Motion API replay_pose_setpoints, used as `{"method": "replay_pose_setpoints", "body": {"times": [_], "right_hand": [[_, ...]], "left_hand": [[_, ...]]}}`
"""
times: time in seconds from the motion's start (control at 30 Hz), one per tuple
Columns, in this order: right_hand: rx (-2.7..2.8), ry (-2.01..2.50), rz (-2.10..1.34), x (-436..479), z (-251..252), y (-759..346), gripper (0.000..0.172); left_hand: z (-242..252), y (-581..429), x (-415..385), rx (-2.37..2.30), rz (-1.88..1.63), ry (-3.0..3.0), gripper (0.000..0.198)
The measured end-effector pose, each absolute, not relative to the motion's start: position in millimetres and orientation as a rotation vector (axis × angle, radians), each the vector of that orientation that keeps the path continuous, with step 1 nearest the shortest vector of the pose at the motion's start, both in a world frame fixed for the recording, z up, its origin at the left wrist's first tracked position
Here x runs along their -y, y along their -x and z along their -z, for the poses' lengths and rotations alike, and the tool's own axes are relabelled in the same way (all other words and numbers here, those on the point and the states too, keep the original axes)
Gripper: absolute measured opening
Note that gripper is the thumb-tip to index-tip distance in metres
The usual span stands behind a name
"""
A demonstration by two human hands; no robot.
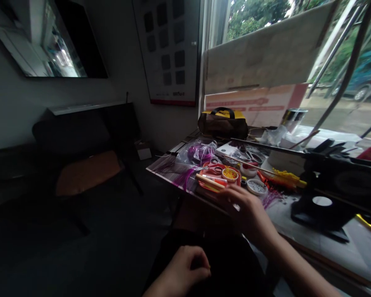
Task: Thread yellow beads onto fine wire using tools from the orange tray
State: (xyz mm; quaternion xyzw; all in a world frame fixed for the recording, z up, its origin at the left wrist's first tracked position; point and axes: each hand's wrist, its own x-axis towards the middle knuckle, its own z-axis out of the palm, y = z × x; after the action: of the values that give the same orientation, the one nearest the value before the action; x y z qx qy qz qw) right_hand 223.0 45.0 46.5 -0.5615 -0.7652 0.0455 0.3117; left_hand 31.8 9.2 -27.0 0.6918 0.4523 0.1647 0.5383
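Observation:
Above my lap, my left hand [185, 266] is closed, thumb and forefinger together in a pinch. Whatever it may hold is too small to make out. My right hand [243, 202] reaches over the near table edge, fingers curved to the left. Its blurred fingertips meet the right end of a wooden-handled tool [210, 181] with a thin metal tip; whether they grip it I cannot tell. Behind that lies a red tray [238, 170] with red-handled scissors [215, 169] and a round dish of yellow and orange bits [230, 173]. A dish of small grey beads [256, 187] stands right of the tray.
Purple fibres [184, 178] and a clear plastic bag [200, 150] lie at the table's left. A dark and yellow bag [223, 123] stands behind. A black device [330, 189] occupies the right side, near orange and yellow fluffy material [287, 178]. A chair [88, 173] stands left.

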Motion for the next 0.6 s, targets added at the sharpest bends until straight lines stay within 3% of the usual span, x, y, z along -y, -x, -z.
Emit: {"method": "replay_pose_setpoints", "body": {"times": [0.2, 0.47, 0.57, 0.6], "right_hand": [[2.122, 1.601, 0.029, -105, -49, -203, 0.018], [1.971, 1.479, -0.007, -77, -41, -202, 0.03], [1.905, 1.355, -0.162, -39, -40, -199, 0.035], [1.795, 1.285, -0.431, -25, -37, -197, 0.034]], "left_hand": [[-3, -34, -5, -0.915, -0.79, -0.939, 0.016], [-3, -35, 1, -0.85, -0.93, -0.667, 0.022], [1, -33, 3, -0.863, -0.903, -0.737, 0.019], [3, -32, 5, -0.861, -0.884, -0.764, 0.018]]}}
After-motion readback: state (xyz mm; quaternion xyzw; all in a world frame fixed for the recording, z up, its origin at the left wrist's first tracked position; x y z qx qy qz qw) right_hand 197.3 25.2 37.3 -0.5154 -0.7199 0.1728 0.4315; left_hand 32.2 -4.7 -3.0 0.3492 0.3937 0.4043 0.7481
